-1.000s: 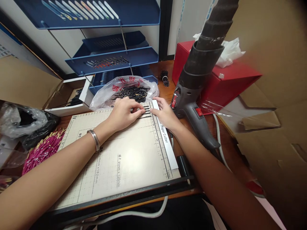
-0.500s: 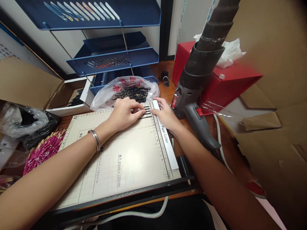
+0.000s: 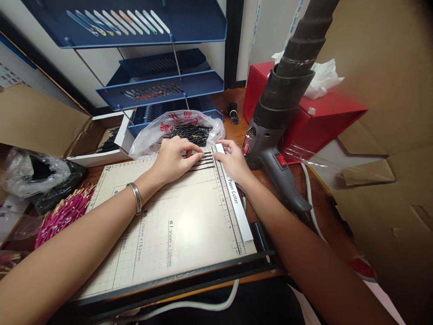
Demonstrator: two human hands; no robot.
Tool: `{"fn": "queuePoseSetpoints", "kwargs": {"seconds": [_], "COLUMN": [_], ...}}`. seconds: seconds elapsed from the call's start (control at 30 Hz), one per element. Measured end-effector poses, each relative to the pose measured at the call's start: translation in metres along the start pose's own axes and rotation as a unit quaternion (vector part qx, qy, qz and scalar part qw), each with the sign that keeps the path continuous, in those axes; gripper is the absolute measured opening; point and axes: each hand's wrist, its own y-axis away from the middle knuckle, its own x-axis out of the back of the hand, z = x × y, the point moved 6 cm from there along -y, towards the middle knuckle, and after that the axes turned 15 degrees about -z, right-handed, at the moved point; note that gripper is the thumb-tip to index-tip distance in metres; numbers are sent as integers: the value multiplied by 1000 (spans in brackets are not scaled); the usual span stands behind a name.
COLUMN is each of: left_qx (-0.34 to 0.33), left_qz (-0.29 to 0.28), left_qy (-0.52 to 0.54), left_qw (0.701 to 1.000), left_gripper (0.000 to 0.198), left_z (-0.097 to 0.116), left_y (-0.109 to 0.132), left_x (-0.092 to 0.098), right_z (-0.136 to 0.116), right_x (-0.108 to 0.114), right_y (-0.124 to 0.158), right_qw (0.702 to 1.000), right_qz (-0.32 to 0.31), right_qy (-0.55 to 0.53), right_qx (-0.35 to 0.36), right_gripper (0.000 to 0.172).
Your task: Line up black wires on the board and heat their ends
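Several thin black strips [image 3: 204,168] lie side by side near the top of the cream paper cutter board [image 3: 189,216], their right ends near the white "Paper Cutter" rail [image 3: 233,194]. My left hand [image 3: 179,159] rests over the strips with thumb and index finger pinched at one of them; a silver bangle [image 3: 137,197] is on that wrist. My right hand [image 3: 233,163] lies across the upper end of the rail, its thumb on the inner side by the strip ends and its fingers bent over the far side. Whether it grips the rail is unclear.
Behind the board sits a plastic bag [image 3: 145,135] of black cords, below blue shelves [image 3: 189,83]. A heat gun [image 3: 274,122] and a red box [image 3: 324,122] stand at right. Magenta cords [image 3: 66,214], a black bag [image 3: 64,180] and a white box [image 3: 98,158] are at left.
The view has shifted slightly. More of the black strips now shows under and beside my left fingers. My right hand stays at the top of the rail.
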Motion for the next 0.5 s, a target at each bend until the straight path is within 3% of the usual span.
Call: {"fn": "queuePoseSetpoints", "kwargs": {"seconds": [0.5], "left_qx": [10], "left_qz": [-26], "left_qy": [46], "left_qw": [999], "left_gripper": [23], "left_z": [-10], "left_y": [-5], "left_x": [-7], "right_z": [-7], "right_x": [-3], "right_y": [3], "right_qw": [1000], "right_qz": [14], "right_qy": [-14], "right_qx": [-22], "right_gripper": [42]}}
